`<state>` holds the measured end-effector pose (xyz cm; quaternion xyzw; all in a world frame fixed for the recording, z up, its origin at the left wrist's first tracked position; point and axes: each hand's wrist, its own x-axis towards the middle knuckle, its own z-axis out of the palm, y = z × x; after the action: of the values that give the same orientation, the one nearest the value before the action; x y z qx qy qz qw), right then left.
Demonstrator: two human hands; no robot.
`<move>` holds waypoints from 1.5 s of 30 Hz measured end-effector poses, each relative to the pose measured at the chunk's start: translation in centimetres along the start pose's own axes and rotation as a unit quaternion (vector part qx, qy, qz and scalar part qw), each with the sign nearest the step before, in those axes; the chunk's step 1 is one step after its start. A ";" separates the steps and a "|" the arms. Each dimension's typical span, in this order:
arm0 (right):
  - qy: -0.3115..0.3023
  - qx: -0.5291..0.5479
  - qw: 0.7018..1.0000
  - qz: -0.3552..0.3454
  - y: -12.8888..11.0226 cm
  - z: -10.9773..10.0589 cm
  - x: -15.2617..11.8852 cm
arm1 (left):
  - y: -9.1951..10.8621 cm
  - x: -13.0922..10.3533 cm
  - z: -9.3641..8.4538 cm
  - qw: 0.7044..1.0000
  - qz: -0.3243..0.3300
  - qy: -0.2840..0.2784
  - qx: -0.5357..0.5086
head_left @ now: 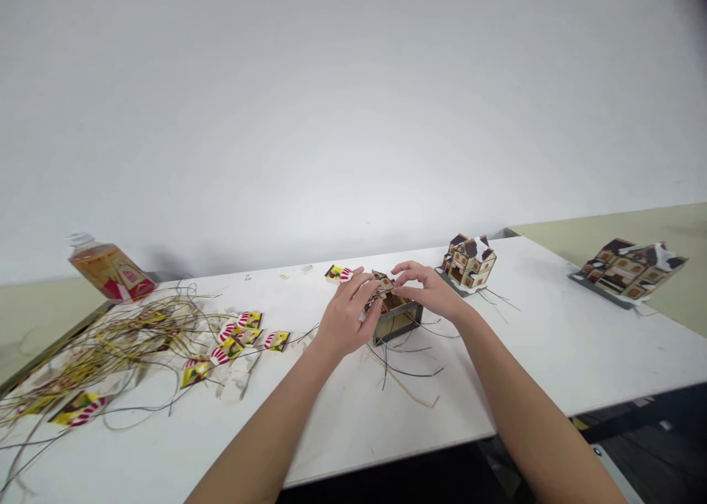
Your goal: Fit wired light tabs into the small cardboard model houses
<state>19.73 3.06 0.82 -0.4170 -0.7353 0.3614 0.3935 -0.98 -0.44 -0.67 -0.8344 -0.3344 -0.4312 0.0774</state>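
My left hand (pixel 347 315) and my right hand (pixel 428 288) both grip a small, partly built model house (pixel 393 311) that stands on the white table (pixel 541 342). The left hand clasps its left side with fingers on the roof. From the right, the other hand pinches the brown roof piece between fingertips. Thin dark and tan wires (pixel 406 364) trail from under the model toward me.
A finished model house (pixel 468 261) stands just right of my hands, another (pixel 630 268) on the far table at right. Left lie several yellow-red striped card pieces (pixel 237 338), a tangle of wires (pixel 110 334) and a tipped bottle (pixel 110 268).
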 end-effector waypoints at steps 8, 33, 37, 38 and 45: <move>0.031 -0.027 0.997 -0.060 0.7 0.4 0.3 | 0.0 0.1 0.1 1.000 0.007 -0.014 -0.002; 0.084 -0.074 0.983 -0.147 -3.1 2.7 -1.3 | 2.0 -0.4 1.6 0.987 0.145 -0.045 0.042; 0.079 0.049 0.988 -0.124 -2.9 2.0 -1.0 | 2.5 0.0 1.2 0.988 0.134 -0.039 0.063; 0.084 0.081 0.987 -0.112 -2.8 1.8 -0.9 | 2.6 0.2 1.1 0.988 0.134 -0.021 0.071; 0.108 0.255 0.961 0.007 -2.0 1.1 -0.2 | 4.1 0.3 0.6 0.984 0.149 0.017 0.096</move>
<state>18.22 1.87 2.03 -0.3448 -0.5691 0.4925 0.5609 2.13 -3.18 -0.15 -0.8562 -0.2451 -0.3945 0.2264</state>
